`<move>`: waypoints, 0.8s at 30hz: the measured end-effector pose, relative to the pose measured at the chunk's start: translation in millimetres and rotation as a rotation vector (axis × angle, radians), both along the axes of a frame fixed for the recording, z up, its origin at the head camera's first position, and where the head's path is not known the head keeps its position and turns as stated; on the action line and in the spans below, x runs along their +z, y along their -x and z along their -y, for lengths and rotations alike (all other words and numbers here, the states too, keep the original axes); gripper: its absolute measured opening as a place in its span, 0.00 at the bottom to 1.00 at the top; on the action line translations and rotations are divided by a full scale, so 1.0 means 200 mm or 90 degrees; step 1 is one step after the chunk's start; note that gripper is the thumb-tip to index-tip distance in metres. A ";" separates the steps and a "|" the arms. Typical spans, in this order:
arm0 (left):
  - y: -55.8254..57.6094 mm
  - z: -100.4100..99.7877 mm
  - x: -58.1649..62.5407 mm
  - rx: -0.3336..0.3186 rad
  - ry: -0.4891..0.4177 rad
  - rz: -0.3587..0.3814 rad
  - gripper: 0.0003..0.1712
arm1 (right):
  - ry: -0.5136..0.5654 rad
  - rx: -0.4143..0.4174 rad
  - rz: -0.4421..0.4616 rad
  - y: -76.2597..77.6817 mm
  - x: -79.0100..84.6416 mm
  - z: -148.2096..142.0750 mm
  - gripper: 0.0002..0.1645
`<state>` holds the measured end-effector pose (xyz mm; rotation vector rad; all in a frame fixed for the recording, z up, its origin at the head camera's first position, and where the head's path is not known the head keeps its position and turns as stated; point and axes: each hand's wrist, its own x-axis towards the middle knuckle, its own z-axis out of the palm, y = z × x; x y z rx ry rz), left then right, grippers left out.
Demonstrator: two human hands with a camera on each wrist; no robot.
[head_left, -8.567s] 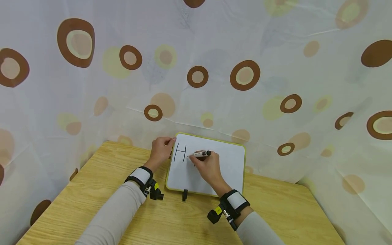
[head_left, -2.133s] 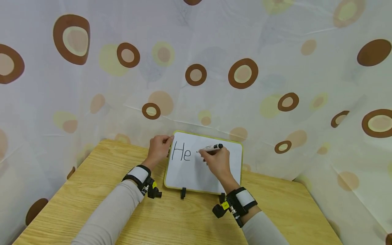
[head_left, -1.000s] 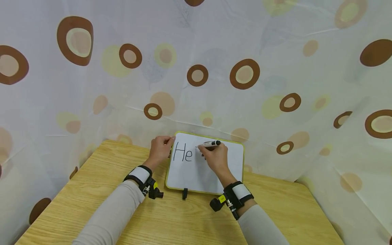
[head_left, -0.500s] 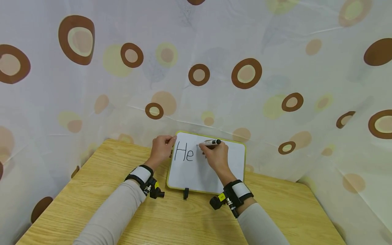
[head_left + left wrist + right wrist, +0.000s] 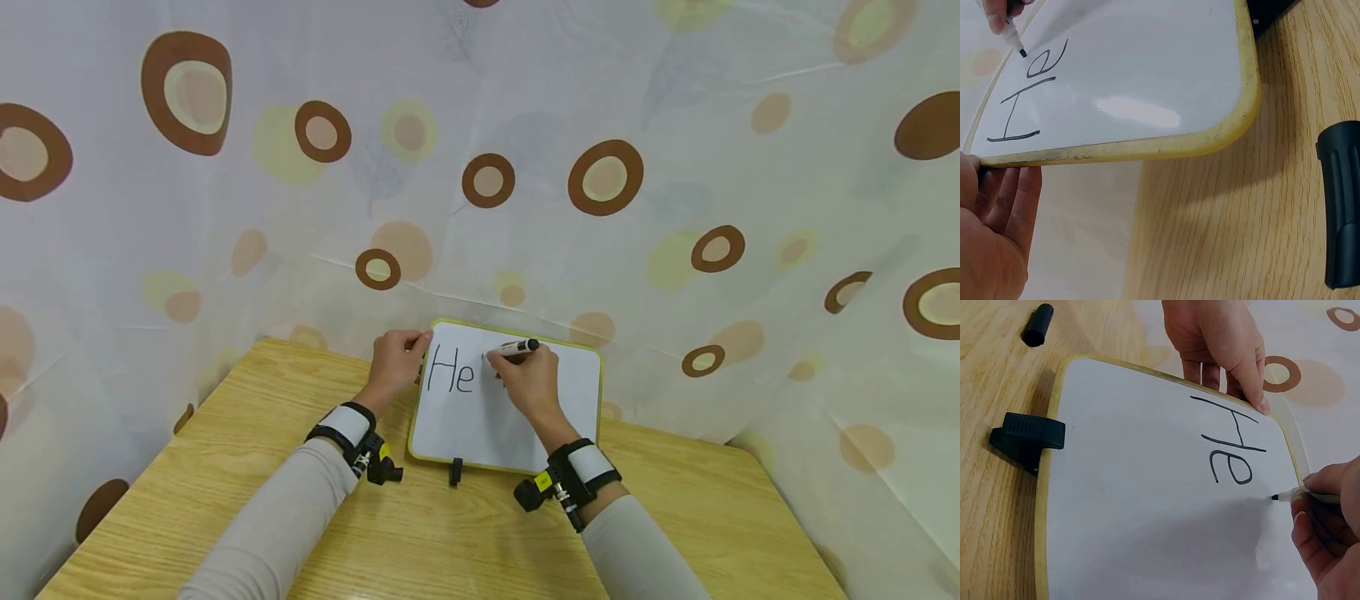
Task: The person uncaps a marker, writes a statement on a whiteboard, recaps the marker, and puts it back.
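A small whiteboard [image 5: 465,433] with a yellow frame leans upright on the table, bearing the black letters "He" [image 5: 1232,447]. My left hand [image 5: 395,363] grips its left edge near the upper corner, thumb at the front and fingers behind, as the left wrist view shows. Between the thumb and fingers of my right hand [image 5: 531,383] I pinch a white marker [image 5: 510,349] with a black end. Its bare black tip is right of the "e", at or just off the board's surface; I cannot tell which. My right hand hides part of the board.
A black marker cap [image 5: 1342,203] lies on the wooden table [image 5: 420,542], left of the board. Black feet, such as this clip [image 5: 1029,434], hold the board's lower edge. Behind stands a white sheet [image 5: 540,250] with brown and yellow circles.
An "e" has appeared beside the "H" since the oldest frame. My right hand has shifted right, then upward with the marker, and is nearly still over the last half second. My left hand stays put.
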<state>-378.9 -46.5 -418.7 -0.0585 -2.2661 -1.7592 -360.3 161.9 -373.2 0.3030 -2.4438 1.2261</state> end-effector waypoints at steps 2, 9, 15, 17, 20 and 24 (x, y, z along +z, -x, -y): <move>0.00 0.00 0.00 0.001 0.001 -0.002 0.18 | -0.010 0.001 0.009 -0.01 0.00 0.00 0.05; 0.01 0.00 -0.01 0.008 0.011 0.001 0.18 | -0.022 0.019 0.045 -0.03 0.00 -0.01 0.05; 0.01 0.00 -0.01 0.009 0.014 -0.002 0.18 | -0.026 0.036 0.070 -0.06 -0.01 -0.01 0.04; 0.01 0.00 -0.01 0.009 0.014 -0.002 0.18 | -0.029 0.039 0.079 -0.07 -0.02 -0.01 0.04; 0.00 0.00 -0.01 0.012 0.017 0.000 0.18 | -0.033 0.043 0.095 -0.09 -0.02 -0.02 0.05; 0.00 -0.01 0.00 0.018 0.022 0.002 0.18 | -0.036 0.053 0.110 -0.11 -0.03 -0.03 0.06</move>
